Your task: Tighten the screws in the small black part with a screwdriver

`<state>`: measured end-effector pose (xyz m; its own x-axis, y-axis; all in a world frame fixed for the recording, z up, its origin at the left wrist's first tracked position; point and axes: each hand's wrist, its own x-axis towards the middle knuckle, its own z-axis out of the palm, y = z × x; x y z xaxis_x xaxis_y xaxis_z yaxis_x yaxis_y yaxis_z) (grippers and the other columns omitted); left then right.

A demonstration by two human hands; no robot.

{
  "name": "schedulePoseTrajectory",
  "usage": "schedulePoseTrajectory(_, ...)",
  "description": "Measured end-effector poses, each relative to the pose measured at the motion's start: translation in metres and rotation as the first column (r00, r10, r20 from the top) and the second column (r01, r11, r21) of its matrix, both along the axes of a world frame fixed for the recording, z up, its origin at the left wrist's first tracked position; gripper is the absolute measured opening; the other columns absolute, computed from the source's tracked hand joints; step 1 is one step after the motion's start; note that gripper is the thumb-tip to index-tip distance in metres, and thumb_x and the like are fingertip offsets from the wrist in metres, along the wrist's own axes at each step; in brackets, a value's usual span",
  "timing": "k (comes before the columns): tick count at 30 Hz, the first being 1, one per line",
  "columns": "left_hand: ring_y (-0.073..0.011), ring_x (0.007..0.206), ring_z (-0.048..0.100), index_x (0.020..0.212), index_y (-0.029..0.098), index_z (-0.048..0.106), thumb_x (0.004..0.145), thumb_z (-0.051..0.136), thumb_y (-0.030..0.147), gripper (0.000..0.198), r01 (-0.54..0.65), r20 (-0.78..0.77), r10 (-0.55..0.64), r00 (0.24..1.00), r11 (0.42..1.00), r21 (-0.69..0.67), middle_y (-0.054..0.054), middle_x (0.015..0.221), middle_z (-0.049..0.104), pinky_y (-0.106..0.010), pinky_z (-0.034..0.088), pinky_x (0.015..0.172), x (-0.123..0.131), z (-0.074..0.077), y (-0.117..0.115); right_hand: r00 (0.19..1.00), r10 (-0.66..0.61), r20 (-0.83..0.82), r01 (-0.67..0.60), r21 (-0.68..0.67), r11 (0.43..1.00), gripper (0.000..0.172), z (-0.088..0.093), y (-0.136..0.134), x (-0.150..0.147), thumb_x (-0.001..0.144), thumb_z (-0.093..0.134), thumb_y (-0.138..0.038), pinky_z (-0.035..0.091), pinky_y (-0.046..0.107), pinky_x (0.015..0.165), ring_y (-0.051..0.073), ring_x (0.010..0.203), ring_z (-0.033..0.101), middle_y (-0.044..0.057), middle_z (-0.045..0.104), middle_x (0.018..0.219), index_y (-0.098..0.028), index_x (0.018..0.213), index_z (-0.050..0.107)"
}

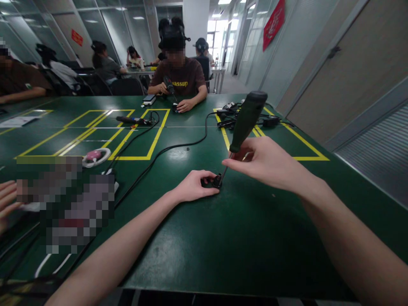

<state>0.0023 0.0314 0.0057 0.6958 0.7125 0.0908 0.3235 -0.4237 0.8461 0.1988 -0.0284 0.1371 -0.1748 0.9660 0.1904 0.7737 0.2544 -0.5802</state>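
The small black part [217,180] sits on the green worktop [242,238], near its middle & just in front of the person. The left hand [194,187] rests low on the worktop, fingers curled closed round the part, thumb & fingertips pinching it from the left side. The right hand [270,163] is closed on the lower end of the screwdriver [247,121] handle, thumb & first fingers wrapped near the shaft. The dark-green handle leans up & to the right, w/ the tip down in the top of the part.

The work in hand looks like turning a screw in the part. To do it well:
- Bring the shaft nearer to straight over the screw, as that lean could let the tip slip out.
- Press down lightly while turning.
- Make the left-hand pinch firm so the part can't spin, w/ fingertips clear of the tip.

Whether the tip is fully seated can't be told, too small. A black cable [165,151] runs well apart to the left, so prob. no snag.
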Motion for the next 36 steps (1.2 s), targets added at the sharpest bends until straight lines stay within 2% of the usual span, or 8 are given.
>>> schedulePoseTrajectory(3, -0.0164, 0.076, 0.059, 0.106, 0.016, 0.078, 0.075, 0.083, 0.035, 0.037, 0.0, -0.021, 0.0, 1.0, 1.0, -0.001, -0.003, 0.088, 0.072, -0.028, 0.045, 0.072, -0.0037, 0.0009, 0.0031, 0.998, 0.028, -0.058, -0.029, -0.01, 1.0, 0.02, -0.0007, 0.001, 0.002, 0.08, 0.072, -0.036, 0.045, 0.032, 0.058, 0.023, 0.067, 0.069, 0.008, 0.076, 0.076, -0.016, 0.077, 0.073)
schedulePoseTrajectory(7, -0.0135, 0.069, 0.053, 0.105, 0.015, 0.078, 0.073, 0.085, 0.039, 0.04, -0.011, -0.023, 0.011, 1.0, 1.0, -0.029, 0.0, 0.08, 0.066, -0.026, 0.039, 0.066, -0.0082, 0.0004, 0.0057, 0.978, 0.117, -0.174, -0.127, -0.049, 0.991, 0.018, -0.0019, 0.0022, 0.0044, 0.079, 0.074, -0.035, 0.051, 0.032, 0.066, 0.022, 0.075, 0.071, 0.006, 0.079, 0.082, -0.017, 0.078, 0.075)
schedulePoseTrajectory(13, -0.0148, 0.077, 0.054, 0.119, 0.015, 0.075, 0.07, 0.085, 0.031, 0.052, 0.034, 0.042, -0.031, 0.999, 0.996, -0.088, -0.002, 0.09, 0.071, -0.026, 0.04, 0.069, -0.0102, 0.001, 0.0066, 0.949, 0.133, -0.285, -0.153, -0.048, 0.987, 0.011, -0.0042, 0.0025, 0.0021, 0.076, 0.074, -0.027, 0.054, 0.032, 0.069, 0.022, 0.078, 0.072, 0.005, 0.079, 0.085, -0.018, 0.083, 0.077)
schedulePoseTrajectory(20, -0.0143, 0.075, 0.054, 0.109, 0.016, 0.079, 0.075, 0.083, 0.038, 0.041, 0.052, 0.042, -0.047, 0.998, 0.99, -0.131, -0.001, 0.084, 0.07, -0.026, 0.039, 0.069, -0.0102, 0.0, 0.0105, 0.918, 0.163, -0.363, -0.18, -0.016, 0.983, 0.029, -0.0056, 0.0034, 0.0027, 0.073, 0.077, -0.023, 0.055, 0.032, 0.067, 0.022, 0.076, 0.073, 0.004, 0.076, 0.081, -0.019, 0.102, 0.074)
schedulePoseTrajectory(25, -0.0132, 0.071, 0.052, 0.107, 0.015, 0.079, 0.073, 0.084, 0.038, 0.04, 0.035, 0.047, -0.028, 0.998, 0.988, -0.151, 0.0, 0.08, 0.067, -0.026, 0.04, 0.068, -0.0097, -0.0005, 0.0097, 0.932, 0.148, -0.332, -0.165, -0.025, 0.986, 0.027, -0.0073, 0.0021, 0.0009, 0.076, 0.075, -0.026, 0.053, 0.032, 0.066, 0.021, 0.075, 0.07, 0.004, 0.075, 0.086, -0.018, 0.102, 0.072)
schedulePoseTrajectory(29, -0.0133, 0.07, 0.051, 0.106, 0.014, 0.079, 0.072, 0.085, 0.039, 0.043, 0.022, 0.05, -0.014, 0.999, 0.985, -0.17, 0.0, 0.078, 0.065, -0.026, 0.04, 0.068, -0.0091, -0.001, 0.0085, 0.954, 0.139, -0.266, -0.132, 0.042, 0.99, 0.026, -0.0068, -0.0008, -0.0014, 0.086, 0.071, -0.044, 0.048, 0.032, 0.066, 0.02, 0.076, 0.065, 0.005, 0.072, 0.088, -0.018, 0.091, 0.07)
schedulePoseTrajectory(32, -0.0138, 0.07, 0.051, 0.106, 0.015, 0.079, 0.071, 0.085, 0.04, 0.044, 0.006, 0.045, 0.002, 0.999, 0.984, -0.177, 0.0, 0.077, 0.064, -0.026, 0.04, 0.068, -0.0086, -0.0021, 0.0078, 0.976, 0.118, -0.183, -0.089, 0.161, 0.983, 0.04, -0.0064, -0.0026, -0.0026, 0.096, 0.054, -0.055, 0.04, 0.032, 0.064, 0.017, 0.069, 0.055, 0.002, 0.061, 0.075, -0.02, 0.078, 0.059)
schedulePoseTrajectory(36, -0.0146, 0.071, 0.052, 0.106, 0.015, 0.079, 0.07, 0.084, 0.042, 0.045, -0.014, 0.029, 0.02, 0.999, 0.986, -0.168, 0.0, 0.078, 0.065, -0.027, 0.041, 0.068, -0.0082, -0.002, 0.0071, 0.999, 0.021, -0.039, -0.011, 0.245, 0.969, 0.042, -0.008, -0.0009, -0.0039, 0.097, 0.051, -0.054, 0.032, 0.034, 0.064, 0.016, 0.062, 0.044, -0.001, 0.046, 0.064, -0.022, 0.07, 0.046)
